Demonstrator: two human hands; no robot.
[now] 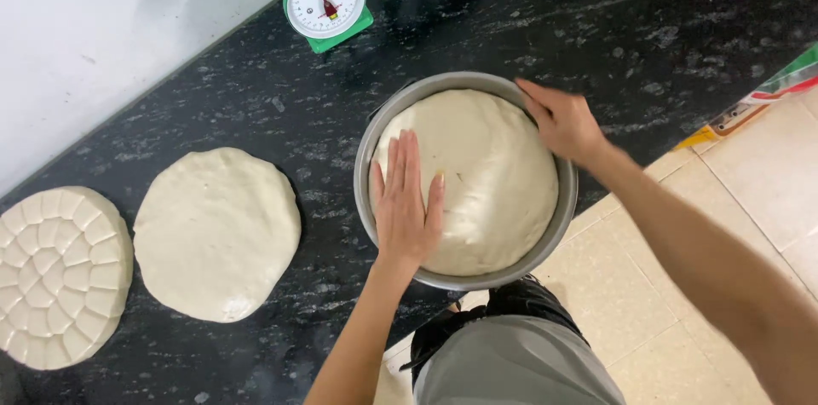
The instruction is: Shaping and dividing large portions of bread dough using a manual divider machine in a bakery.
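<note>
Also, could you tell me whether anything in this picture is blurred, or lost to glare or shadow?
Head view: light is even and soft, with no strong glare; the right hand on the pan rim is slightly motion-blurred, while the left hand, flat on the dough, is sharp; a faint shadow lies on the white wall by the green scale; the counter reads clearly.

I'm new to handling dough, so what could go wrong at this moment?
The metal pan juts past the counter edge, so pressing could tip it. The dough may stick to the left hand lying flat on it. The right hand at the rim might slip.
</note>
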